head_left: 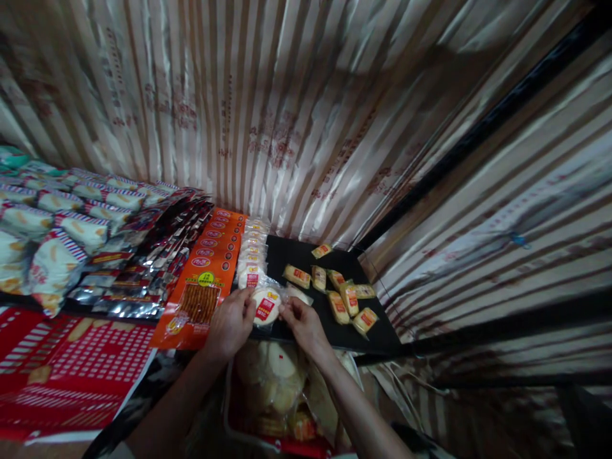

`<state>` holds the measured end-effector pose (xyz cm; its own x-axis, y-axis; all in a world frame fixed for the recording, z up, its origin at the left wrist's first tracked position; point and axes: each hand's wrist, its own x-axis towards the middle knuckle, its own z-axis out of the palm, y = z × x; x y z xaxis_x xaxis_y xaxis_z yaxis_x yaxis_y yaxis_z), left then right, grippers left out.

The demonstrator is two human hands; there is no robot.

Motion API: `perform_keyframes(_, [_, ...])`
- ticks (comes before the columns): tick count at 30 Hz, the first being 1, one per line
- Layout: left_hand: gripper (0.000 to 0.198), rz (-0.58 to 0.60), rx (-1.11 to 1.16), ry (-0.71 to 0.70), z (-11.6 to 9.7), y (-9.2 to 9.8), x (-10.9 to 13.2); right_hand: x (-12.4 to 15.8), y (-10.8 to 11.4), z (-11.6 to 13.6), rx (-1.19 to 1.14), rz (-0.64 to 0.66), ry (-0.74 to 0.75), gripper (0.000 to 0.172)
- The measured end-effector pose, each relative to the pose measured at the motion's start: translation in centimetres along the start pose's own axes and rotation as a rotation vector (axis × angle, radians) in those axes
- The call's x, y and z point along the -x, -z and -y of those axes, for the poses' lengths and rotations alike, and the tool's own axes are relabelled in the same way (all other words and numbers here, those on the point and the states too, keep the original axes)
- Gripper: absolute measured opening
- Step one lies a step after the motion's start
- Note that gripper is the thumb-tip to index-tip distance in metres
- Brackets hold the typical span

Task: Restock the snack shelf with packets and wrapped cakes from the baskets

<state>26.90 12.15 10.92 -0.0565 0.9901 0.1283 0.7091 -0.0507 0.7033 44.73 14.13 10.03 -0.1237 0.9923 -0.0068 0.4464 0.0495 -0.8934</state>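
Grip first: my left hand (231, 325) pinches the round cracker packet (266, 306) at its nine o'clock edge, and my right hand (303, 325) clasps it at three o'clock. I see the packet at the six o'clock end of a row of like packets (252, 248) on the black shelf (291, 255). At three o'clock lie small yellow packets (345, 294), at nine o'clock orange packs (210, 268)

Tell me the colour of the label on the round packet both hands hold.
The label on the packet is red with a yellow patch; head view.
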Motion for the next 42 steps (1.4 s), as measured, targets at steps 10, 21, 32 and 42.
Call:
perform_keyframes(10, [0.044,-0.016,-0.265,0.078,0.2,-1.0,-0.1,-4.3,-2.2,0.5,0.055,0.024,-0.062,0.015])
perform_keyframes(21, [0.044,-0.023,-0.560,0.089,-1.0,-1.3,-0.1,-5.3,-2.3,1.1,0.334,-0.017,0.028,0.016])
perform_keyframes(32, [0.034,0.009,-0.606,-0.072,-1.3,-1.8,0.0,-4.2,-1.4,0.4,0.361,-0.117,0.180,0.025])
perform_keyframes(42, [0.033,-0.024,-0.508,-0.086,-1.9,-1.7,0.4,4.1,1.6,-4.3,0.772,-0.107,0.390,0.051])
